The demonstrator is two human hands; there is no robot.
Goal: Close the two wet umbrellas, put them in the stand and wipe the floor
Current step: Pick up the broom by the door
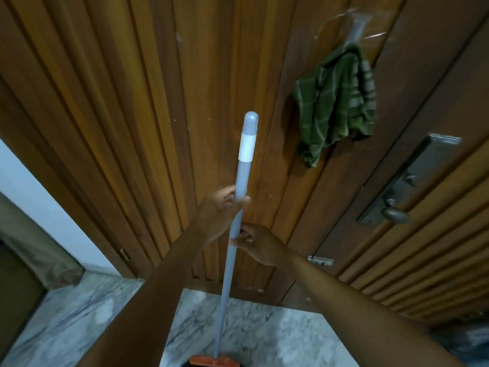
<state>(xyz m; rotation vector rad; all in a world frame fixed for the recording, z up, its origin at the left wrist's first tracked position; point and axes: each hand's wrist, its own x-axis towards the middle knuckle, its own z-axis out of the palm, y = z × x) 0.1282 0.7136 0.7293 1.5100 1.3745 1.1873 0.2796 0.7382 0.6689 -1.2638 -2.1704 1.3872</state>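
While both hands are gripping the grey mop pole (239,181), the left hand (221,209) curling round it higher up and the right hand (258,246) pinching it just below, the pole is standing almost upright in front of the wooden door (132,102). Its orange mop head (214,362) is sitting on the marble floor (79,327) at the bottom edge of view. The wiping step looks to be the one in hand.

The risks, as I am judging them: the pole's top is reaching close to the door, so a wide sweep could be knocking it against the wood, or catching the green checked cloth (336,107) hanging from a hook (356,27) and pulling it down. The right hand's light pinch may be letting the pole twist, and wet marble is inviting a slip.

As for containers, none is showing — the umbrella stand and both umbrellas are lying outside the view, so I cannot tell whether they are stowed.
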